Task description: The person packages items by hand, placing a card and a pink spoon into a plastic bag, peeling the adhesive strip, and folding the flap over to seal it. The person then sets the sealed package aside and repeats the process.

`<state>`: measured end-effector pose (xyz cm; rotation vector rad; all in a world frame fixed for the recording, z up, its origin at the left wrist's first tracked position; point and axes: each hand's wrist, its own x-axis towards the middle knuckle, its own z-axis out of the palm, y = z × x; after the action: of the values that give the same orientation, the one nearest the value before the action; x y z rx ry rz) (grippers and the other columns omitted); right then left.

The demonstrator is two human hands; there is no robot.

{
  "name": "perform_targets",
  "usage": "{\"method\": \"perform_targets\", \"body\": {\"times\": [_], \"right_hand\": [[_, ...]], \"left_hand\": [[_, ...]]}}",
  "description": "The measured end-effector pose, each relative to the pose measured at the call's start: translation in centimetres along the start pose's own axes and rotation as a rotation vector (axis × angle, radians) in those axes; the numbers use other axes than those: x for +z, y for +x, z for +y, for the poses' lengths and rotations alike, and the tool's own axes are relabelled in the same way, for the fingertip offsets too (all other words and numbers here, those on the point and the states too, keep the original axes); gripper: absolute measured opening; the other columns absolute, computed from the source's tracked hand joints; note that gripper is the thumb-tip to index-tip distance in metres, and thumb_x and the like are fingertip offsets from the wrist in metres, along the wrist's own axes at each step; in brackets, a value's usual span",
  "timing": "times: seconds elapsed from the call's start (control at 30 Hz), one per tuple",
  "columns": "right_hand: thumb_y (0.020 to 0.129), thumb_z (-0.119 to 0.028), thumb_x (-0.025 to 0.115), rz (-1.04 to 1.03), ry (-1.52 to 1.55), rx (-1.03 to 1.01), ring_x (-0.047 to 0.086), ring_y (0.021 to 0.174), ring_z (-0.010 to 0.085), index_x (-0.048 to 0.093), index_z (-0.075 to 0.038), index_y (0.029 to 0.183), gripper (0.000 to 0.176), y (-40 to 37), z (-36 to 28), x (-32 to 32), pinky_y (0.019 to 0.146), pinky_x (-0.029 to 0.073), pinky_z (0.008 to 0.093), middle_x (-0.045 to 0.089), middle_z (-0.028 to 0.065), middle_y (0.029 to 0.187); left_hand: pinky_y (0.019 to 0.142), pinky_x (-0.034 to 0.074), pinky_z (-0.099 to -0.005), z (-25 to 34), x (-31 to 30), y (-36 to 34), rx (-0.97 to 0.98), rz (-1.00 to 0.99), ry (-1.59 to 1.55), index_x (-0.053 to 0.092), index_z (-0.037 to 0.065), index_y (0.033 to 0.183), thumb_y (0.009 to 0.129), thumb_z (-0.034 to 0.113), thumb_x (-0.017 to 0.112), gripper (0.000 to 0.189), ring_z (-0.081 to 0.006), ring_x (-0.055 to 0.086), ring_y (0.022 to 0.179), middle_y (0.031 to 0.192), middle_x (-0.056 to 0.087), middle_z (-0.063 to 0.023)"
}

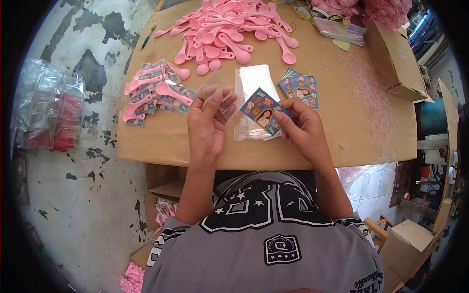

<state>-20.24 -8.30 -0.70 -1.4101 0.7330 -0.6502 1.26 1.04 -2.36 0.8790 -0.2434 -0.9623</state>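
Note:
My left hand (211, 115) holds a clear plastic bag (213, 84) between thumb and fingers, above the brown table. In my right hand (304, 126) is a blue printed card (264, 111) with a portrait on it, pinched at its right corner and tilted. Below and between both hands lies a stack of clear plastic bags (253, 75). Just beyond my right hand is a fanned pile of similar printed cards (308, 85). Left of my left hand sit packed cards with pink spoons (168, 92) in a heap.
A large heap of pink spoons (229, 24) covers the far middle of the table (342, 141). A pen (147, 38) lies at the far left. At right stands an open cardboard box (396, 58), with pink shredded strands (366, 93) beside it.

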Motion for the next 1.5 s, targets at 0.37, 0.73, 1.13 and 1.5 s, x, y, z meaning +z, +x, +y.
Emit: {"method": "perform_targets", "body": {"times": [0.37,0.73,1.13,1.5], "right_hand": [[0.105,-0.011,0.065,0.305,0.253,-0.148,0.057,0.062,0.004,0.061,0.001,0.114,0.016,-1.1,0.4,0.5,0.051,0.043,0.0201,0.067,0.0024,0.087],[0.104,-0.014,0.068,0.215,0.259,-0.074,0.059,0.063,0.0038,0.063,0.0,0.112,0.017,-0.6,0.2,2.0,0.051,0.046,0.0202,0.065,-0.0002,0.081],[0.103,-0.017,0.07,0.085,0.062,0.004,0.055,0.059,0.0017,0.069,0.0,0.11,0.018,-0.6,0.0,1.2,0.05,0.043,0.0191,0.062,-0.0035,0.076],[0.103,-0.019,0.071,0.034,0.09,0.034,0.057,0.061,0.0023,0.068,0.0,0.111,0.02,-1.2,0.0,0.0,0.052,0.045,0.019,0.063,-0.0029,0.078]], "left_hand": [[0.094,0.063,-0.04,-1.4,3.1,-1.1,-0.097,-0.067,-0.022,0.064,0.007,0.119,0.1,0.014,0.072,0.022,-0.0295,0.073,0.112,0.123,0.073,-0.0152],[0.085,0.063,-0.0326,-2.2,2.9,-1.3,-0.054,-0.052,0.005,0.061,0.004,0.119,0.098,0.013,0.075,0.026,-0.0222,0.076,0.101,0.114,0.076,-0.0159],[0.085,0.063,-0.0319,-2.6,2.5,-1.7,-0.087,-0.098,-0.002,0.065,0.003,0.122,0.101,0.015,0.073,0.026,-0.0168,0.075,0.096,0.107,0.076,-0.0112],[0.085,0.062,-0.0315,-3.4,3.5,-1.6,0.004,-0.06,0.04,0.068,0.0,0.119,0.1,0.014,0.074,0.025,-0.0158,0.075,0.095,0.108,0.077,-0.0114]]}}
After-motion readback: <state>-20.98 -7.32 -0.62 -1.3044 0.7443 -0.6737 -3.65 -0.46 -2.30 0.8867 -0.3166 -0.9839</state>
